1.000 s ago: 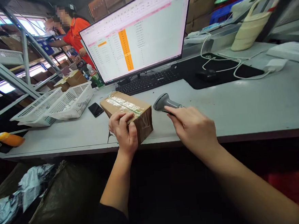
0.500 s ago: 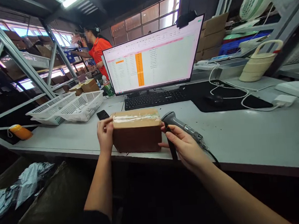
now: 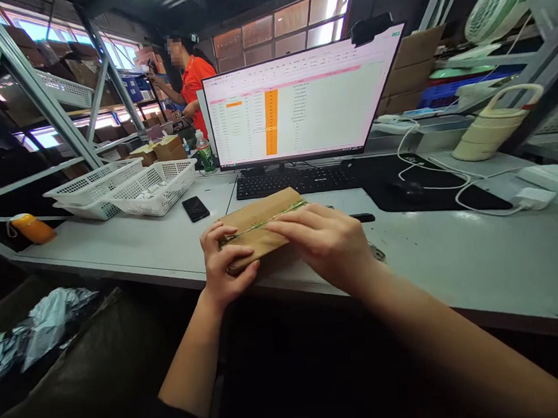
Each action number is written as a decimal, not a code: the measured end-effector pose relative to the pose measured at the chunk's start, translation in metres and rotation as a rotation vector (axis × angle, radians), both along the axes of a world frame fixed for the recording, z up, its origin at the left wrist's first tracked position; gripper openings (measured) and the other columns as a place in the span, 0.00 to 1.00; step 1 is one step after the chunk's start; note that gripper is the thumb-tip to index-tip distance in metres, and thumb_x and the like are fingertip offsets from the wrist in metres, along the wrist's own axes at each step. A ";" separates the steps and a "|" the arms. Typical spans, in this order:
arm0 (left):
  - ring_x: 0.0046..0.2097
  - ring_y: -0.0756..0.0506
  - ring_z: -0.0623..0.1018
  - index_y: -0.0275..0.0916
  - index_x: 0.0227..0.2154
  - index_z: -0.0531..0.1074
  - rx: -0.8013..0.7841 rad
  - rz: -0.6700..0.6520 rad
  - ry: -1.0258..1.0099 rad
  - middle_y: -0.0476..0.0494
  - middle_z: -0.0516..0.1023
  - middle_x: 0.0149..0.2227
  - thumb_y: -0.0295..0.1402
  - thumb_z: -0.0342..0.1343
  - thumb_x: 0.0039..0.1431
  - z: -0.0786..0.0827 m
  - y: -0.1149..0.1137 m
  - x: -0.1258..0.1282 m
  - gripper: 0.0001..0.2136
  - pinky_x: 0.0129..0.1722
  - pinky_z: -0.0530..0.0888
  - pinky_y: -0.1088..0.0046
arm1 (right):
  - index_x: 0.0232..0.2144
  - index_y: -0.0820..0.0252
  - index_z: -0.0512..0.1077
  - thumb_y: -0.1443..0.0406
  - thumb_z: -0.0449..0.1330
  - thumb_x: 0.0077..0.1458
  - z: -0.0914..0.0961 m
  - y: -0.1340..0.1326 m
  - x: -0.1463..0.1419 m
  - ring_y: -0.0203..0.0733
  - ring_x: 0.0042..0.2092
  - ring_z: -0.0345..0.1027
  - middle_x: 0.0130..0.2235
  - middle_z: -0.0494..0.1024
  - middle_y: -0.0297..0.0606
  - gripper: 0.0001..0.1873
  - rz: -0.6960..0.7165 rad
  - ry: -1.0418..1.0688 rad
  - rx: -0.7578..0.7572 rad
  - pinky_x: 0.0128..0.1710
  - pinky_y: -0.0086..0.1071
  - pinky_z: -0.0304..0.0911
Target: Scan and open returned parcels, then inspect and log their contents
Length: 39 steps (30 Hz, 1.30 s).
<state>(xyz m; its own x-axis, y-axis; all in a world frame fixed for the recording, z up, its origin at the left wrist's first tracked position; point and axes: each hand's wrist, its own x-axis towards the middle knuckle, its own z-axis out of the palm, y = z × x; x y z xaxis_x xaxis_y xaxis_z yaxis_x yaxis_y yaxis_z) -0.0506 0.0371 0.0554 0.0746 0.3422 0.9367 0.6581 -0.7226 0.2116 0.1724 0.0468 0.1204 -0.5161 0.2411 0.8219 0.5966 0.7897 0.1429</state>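
A brown cardboard box [image 3: 272,204] sits near the desk's front edge, with a slit running through the shiny tape along its top. My left hand [image 3: 223,260] is wrapped round the box's left end, fingers on the top and at the seam. My right hand [image 3: 331,237] is closed over the right part, its fingertips at the slit; its thumb is hidden. To the right of that hand lies a black knife-like tool [image 3: 363,218], partly covered by it. The barcode scanner [image 3: 376,252] is mostly hidden behind my right hand.
A phone [image 3: 195,208] lies left of the keyboard [image 3: 296,182], below the monitor [image 3: 301,112]. White baskets [image 3: 156,189] stand at the left. At the right are a mouse pad [image 3: 431,192], cables and a cream container [image 3: 481,134]. A person in orange [image 3: 196,81] stands behind.
My right hand has let go of the black tool, which now lies on the desk, and has moved onto the box top. The box is tilted and turned, its seam now slit.
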 end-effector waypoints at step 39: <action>0.55 0.37 0.66 0.44 0.33 0.74 0.141 -0.035 0.009 0.44 0.67 0.42 0.32 0.64 0.50 -0.002 -0.023 0.016 0.07 0.56 0.68 0.50 | 0.42 0.55 0.79 0.71 0.55 0.64 0.023 0.000 0.064 0.44 0.38 0.64 0.39 0.82 0.34 0.14 -0.401 -0.306 0.147 0.32 0.35 0.53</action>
